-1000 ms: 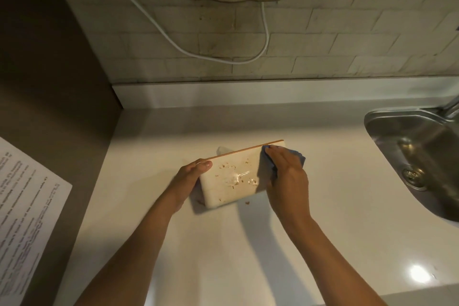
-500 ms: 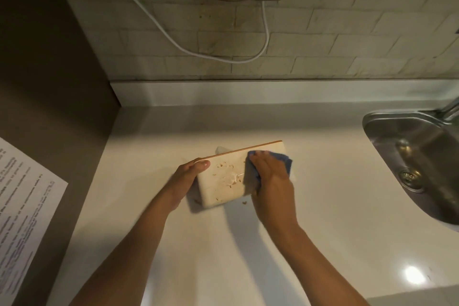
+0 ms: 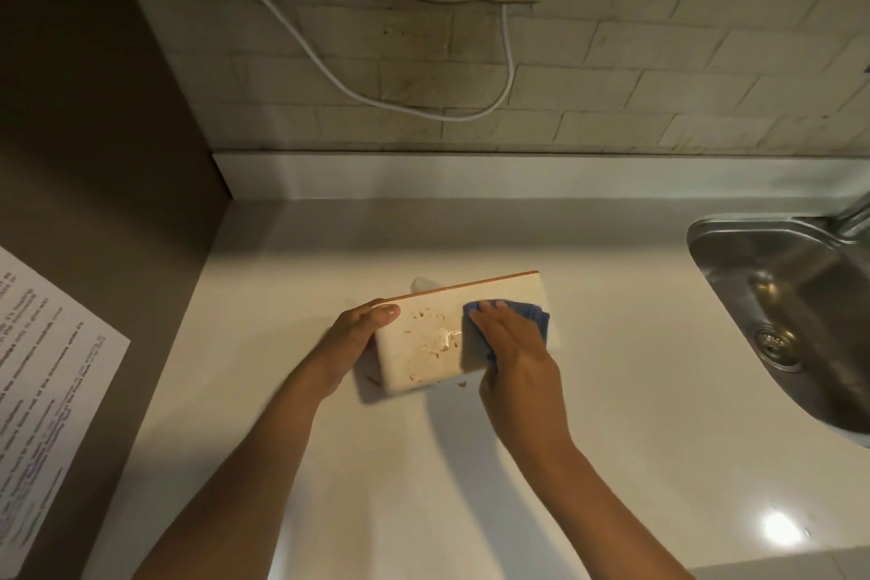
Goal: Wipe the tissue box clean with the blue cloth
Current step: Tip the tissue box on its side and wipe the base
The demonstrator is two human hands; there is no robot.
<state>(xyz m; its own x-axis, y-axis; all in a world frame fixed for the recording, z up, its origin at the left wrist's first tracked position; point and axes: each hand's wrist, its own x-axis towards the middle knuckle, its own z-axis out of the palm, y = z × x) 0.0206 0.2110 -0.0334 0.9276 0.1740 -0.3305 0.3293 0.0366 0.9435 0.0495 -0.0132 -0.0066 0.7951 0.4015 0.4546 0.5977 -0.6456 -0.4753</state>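
A cream tissue box [image 3: 423, 358] with an orange-brown far edge lies flat on the white countertop [image 3: 376, 509]. Its top carries brown crumbs and a shiny wet smear near the middle. My left hand [image 3: 358, 334] grips the box's left end, thumb lying over the top edge. My right hand [image 3: 513, 353] presses the blue cloth [image 3: 536, 318] down on the right half of the box with its fingers flat. Most of the cloth is hidden under that hand. A white tissue tip [image 3: 423, 285] peeks out behind the box.
A steel sink [image 3: 706, 250] with a faucet [image 3: 854, 217] sits at the right. A printed sheet [image 3: 42, 391] hangs on the dark panel at left. A white cable [image 3: 329, 61] loops across the tiled wall behind. A loose crumb [image 3: 462, 384] lies in front of the box.
My right hand has slid the blue cloth leftward from the box's right end toward its middle. The left hand and the box have stayed put.
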